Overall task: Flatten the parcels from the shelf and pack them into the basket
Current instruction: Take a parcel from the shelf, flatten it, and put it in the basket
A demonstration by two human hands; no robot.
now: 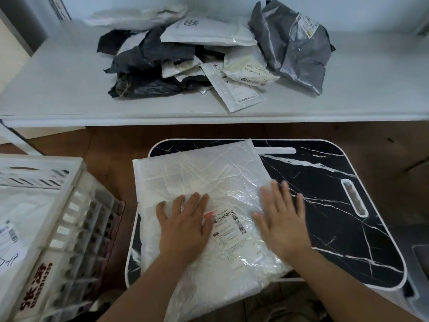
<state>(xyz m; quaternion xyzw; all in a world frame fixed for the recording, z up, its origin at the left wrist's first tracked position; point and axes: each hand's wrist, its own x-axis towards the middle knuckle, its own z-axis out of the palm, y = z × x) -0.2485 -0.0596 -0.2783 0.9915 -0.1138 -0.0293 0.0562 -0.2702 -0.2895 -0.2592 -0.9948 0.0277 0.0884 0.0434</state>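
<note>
A large white plastic parcel (197, 180) with a shipping label lies spread on the small black marble-pattern table (329, 205). My left hand (183, 224) presses flat on its lower middle, fingers straight. My right hand (282, 217) lies flat on the parcel's right edge, fingers spread and slightly blurred. A white slatted basket (53, 219) stands at the left with a white parcel (16, 219) inside. On the white shelf (58, 89) behind lies a heap of several black, white and grey parcels (185, 59).
A crumpled grey parcel (294, 45) sits at the right end of the heap. Brown wooden floor (116, 147) shows between shelf, basket and table. A grey object (420, 259) shows at the far right edge.
</note>
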